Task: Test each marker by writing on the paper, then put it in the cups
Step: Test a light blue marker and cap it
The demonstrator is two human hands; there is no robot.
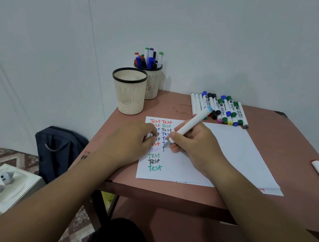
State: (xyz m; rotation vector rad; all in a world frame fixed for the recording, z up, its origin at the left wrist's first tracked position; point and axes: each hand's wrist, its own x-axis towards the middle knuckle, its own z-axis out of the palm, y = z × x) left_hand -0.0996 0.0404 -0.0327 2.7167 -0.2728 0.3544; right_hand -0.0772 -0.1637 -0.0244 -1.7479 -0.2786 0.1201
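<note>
White marker (191,124) mid-frame, pinched in right hand (193,144), tip on paper (231,149); left hand (130,139) curled, pressing paper flat. Risk: smeared wet ink under left fingers. Cups (129,91) upper centre.

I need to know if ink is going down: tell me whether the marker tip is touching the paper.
Touching. The head view shows the marker, held by the right hand, with its tip meeting the paper at a fresh dark stroke.
</note>
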